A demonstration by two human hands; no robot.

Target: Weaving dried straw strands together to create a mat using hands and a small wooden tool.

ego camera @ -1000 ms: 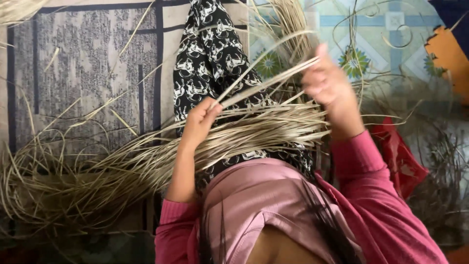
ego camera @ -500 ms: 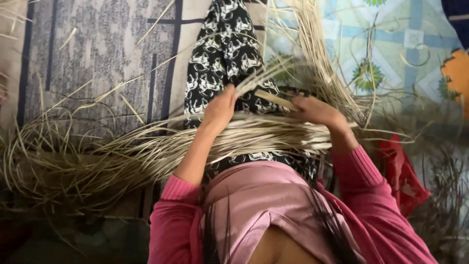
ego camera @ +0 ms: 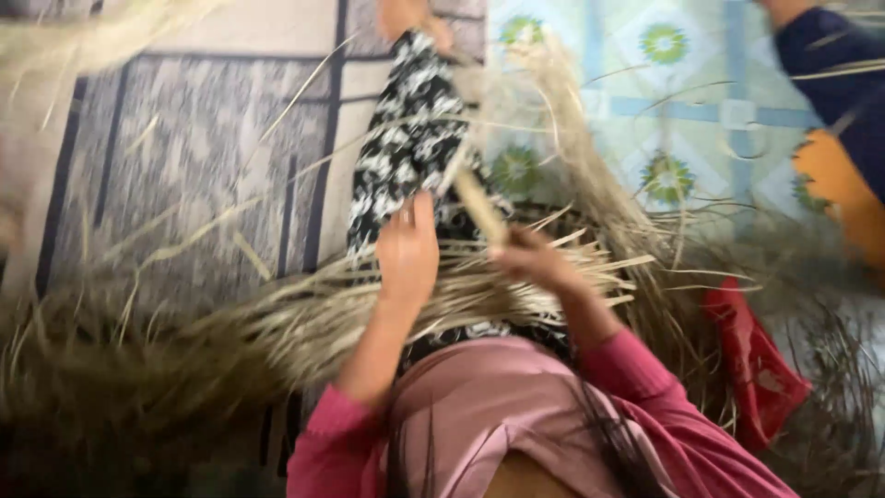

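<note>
Straw-coloured fibre strands point(ego camera: 304, 323) are spread in a long, loose bundle across the lap of a seated person, trailing away to the left over the floor and fanning upward on the right. The left hand point(ego camera: 407, 254) is laid flat on top of the bundle, fingers stretched forward and together, palm pressed down on the strands rather than wrapped round them. The right hand point(ego camera: 533, 260) is closed in a fist just beside it, and a flat, pale strip point(ego camera: 479, 205) is gripped there, rising at a slant from between the fingers toward the upper left; the picture is too blurred for the fingertips to be made out singly. The bundle passes under both hands, so that the hands are seen near its middle. No container is shown; the strands lie loose. The fibres look dry, thin and stiff, some bent into curves, some sticking out straight. The legs are covered by a black-and-white patterned cloth point(ego camera: 406, 157), the arms by pink sleeves point(ego camera: 645, 387). A grey patterned mat point(ego camera: 184, 148) is seen beneath on the left, a pale blue floral sheet point(ego camera: 682, 111) on the right, and a red cloth point(ego camera: 751, 360) lies crumpled near the right elbow.
</note>
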